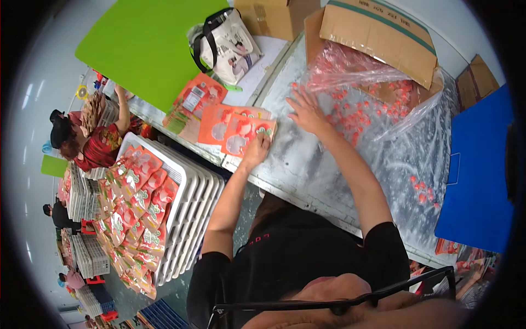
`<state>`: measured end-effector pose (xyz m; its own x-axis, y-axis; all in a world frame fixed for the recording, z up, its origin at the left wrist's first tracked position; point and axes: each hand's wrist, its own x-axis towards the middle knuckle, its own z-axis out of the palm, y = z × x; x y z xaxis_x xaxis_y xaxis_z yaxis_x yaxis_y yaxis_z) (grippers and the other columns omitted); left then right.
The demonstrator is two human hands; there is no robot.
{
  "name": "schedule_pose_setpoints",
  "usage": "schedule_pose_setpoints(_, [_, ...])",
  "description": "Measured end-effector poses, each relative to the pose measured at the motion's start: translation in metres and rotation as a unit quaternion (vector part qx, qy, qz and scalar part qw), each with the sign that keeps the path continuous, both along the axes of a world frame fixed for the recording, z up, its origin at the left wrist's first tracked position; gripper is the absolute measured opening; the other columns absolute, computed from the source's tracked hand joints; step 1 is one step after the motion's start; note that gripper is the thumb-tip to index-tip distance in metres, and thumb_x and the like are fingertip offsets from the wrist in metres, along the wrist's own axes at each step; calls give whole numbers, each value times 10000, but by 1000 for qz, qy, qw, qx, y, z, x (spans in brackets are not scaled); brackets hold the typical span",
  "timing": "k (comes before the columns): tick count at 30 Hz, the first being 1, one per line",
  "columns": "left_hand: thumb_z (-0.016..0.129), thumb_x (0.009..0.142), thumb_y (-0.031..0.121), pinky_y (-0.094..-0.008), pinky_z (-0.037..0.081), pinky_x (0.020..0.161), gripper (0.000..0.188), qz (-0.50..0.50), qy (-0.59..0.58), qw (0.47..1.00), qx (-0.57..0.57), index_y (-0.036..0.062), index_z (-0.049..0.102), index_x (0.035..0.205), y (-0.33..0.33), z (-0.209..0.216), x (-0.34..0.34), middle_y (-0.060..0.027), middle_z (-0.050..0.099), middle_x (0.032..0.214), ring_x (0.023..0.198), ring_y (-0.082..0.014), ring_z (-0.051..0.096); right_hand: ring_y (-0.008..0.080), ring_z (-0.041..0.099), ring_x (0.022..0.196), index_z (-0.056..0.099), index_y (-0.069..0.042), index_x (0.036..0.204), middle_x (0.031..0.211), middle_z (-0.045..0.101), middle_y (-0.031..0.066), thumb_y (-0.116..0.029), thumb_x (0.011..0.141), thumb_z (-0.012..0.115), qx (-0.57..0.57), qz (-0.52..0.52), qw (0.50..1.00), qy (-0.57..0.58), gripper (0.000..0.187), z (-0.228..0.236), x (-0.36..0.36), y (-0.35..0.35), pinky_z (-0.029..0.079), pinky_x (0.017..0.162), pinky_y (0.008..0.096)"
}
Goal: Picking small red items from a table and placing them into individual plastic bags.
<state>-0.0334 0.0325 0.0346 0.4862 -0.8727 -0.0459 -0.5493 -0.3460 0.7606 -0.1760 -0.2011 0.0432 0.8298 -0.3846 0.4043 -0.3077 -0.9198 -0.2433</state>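
My left hand [258,149] has its fingers closed on the lower right edge of a flat orange-red pouch [240,131] with a clear round window. This pouch overlaps another orange pouch [212,122] on the metal worktable. My right hand [308,113] lies over the table with its fingers spread, and nothing shows in it. Just beyond and to the right of it are many small red wrapped pieces [353,118], spilling from a clear plastic liner [345,66] in an open cardboard box [378,35].
More pouches [194,98] lie behind, near a white tote bag [230,49] and a green board [142,49]. Stacked white trays [183,219] hold filled pouches [131,214] at my left. A blue panel [476,181] stands at the right. Other people sit at far left.
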Motion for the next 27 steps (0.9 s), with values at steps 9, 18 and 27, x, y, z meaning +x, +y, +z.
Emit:
schedule_pose_setpoints(9, [549, 1068, 328, -395, 500, 743, 328, 50, 122, 991, -31, 14, 598, 990, 4, -53, 9, -116, 633, 821, 773, -218, 607, 346, 404, 1419, 565, -64, 1414, 1499, 501, 108, -427, 898, 733, 28, -39, 996, 80, 653, -28, 41, -34, 344, 1162, 560])
schedule_pose_setpoints(18, [546, 1069, 273, -400, 509, 746, 295, 20, 70, 997, -39, -3, 617, 994, -6, -37, -8, -136, 684, 853, 790, -239, 647, 358, 453, 1357, 586, -28, 1376, 1421, 561, 109, -338, 875, 758, -13, -17, 1000, -12, 614, -29, -107, 30, 395, 1121, 535])
schedule_pose_setpoints(27, [500, 1099, 252, -239, 421, 497, 244, -18, 325, 945, -24, 31, 597, 1062, -6, 32, -54, 8, 562, 717, 582, -62, 531, 300, 618, 1148, 684, -48, 1153, 1148, 662, 89, -171, 772, 776, 12, 131, 979, -156, 411, 24, -100, 124, 448, 1088, 511])
